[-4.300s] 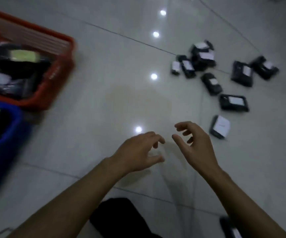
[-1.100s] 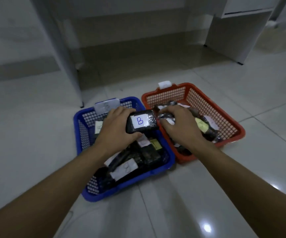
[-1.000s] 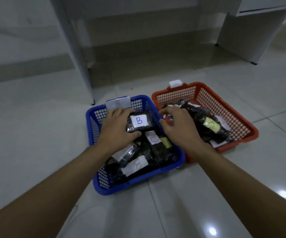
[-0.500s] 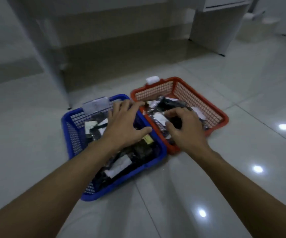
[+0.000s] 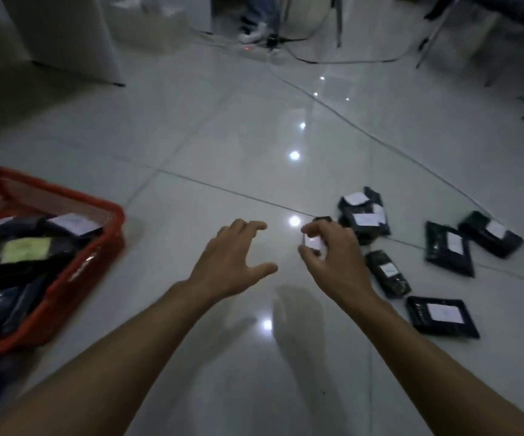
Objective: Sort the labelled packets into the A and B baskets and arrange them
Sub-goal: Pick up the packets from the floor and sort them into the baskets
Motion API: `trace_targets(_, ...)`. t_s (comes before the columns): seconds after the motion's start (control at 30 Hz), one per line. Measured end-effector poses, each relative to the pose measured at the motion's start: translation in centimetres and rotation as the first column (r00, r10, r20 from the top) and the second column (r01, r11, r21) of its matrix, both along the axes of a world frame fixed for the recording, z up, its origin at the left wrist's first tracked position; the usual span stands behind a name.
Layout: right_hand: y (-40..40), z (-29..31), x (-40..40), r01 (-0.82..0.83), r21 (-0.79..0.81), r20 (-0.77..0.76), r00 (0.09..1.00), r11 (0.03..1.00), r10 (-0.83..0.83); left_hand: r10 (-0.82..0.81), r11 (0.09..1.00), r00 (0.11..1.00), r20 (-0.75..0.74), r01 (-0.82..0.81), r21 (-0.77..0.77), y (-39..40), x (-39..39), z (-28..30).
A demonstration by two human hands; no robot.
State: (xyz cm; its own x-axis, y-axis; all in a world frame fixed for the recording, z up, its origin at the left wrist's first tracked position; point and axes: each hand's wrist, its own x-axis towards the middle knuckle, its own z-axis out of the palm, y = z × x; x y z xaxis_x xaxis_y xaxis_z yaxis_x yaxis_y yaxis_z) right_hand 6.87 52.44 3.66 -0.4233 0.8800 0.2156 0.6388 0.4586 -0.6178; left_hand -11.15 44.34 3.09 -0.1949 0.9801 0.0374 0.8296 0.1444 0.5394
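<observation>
Nearest, the left hand is empty w/ fingers spread wide, prob. ready to help. The right hand pinches a small packet w/ white label, likely to read its letter. Red basket at left holds sorted ones. Farther right, approx. 6 packets on floor, two stacked.

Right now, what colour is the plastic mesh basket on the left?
Red-orange; the plastic mesh basket shows best in the head view.
</observation>
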Motion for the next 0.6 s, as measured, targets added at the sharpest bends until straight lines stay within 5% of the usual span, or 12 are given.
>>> trace_targets(0.3, 6.9, -7.4, 7.3, 0.303, -0.115, 0.137, 0.948, 0.946, -0.287, -0.072, 0.976, 0.996, 0.057, 0.082, -0.2, 13.2, 6.2, -6.5)
trace_targets(0.6, 9.4, -10.2, 4.4, 0.274, -0.131, 0.226, 0.944, 0.953, -0.241, -0.181, 0.962, 0.983, -0.026, 0.171, -0.211, 16.3, 5.3, -10.2)
